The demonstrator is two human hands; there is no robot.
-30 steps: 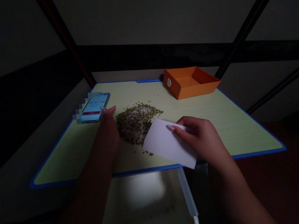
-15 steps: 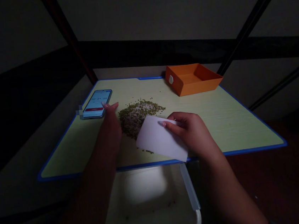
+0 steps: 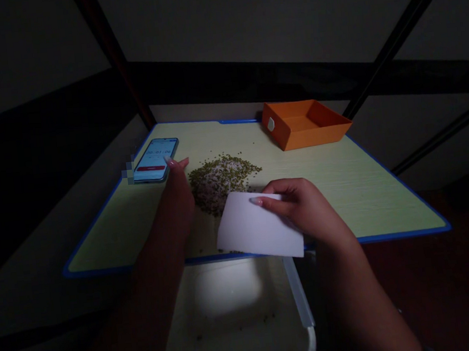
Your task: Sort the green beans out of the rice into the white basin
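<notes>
My right hand (image 3: 294,203) pinches a white sheet of stiff paper (image 3: 259,226) along its far right part, thumb on top. The sheet is tilted and curved, its lower edge at the table's front rim. A pile of small green beans mixed with whitish grains (image 3: 218,180) lies just beyond the sheet, which hides part of its near side. My left hand (image 3: 179,175) is on edge at the pile's left, with thumb and a finger apart; its other fingers are hidden. Nothing shows in it. A few dark grains lie near the sheet's lower edge.
A phone (image 3: 155,161) with a running timer lies at the left of the blue-edged table (image 3: 383,196). An orange open box (image 3: 316,136) stands at the back right. Below the front edge is a translucent plastic bin (image 3: 299,291) with a few grains inside.
The white sheet has come towards me and slightly right with my right hand, its lower edge now at the front rim. My left hand stays beside the pile. The view has shifted a little.
</notes>
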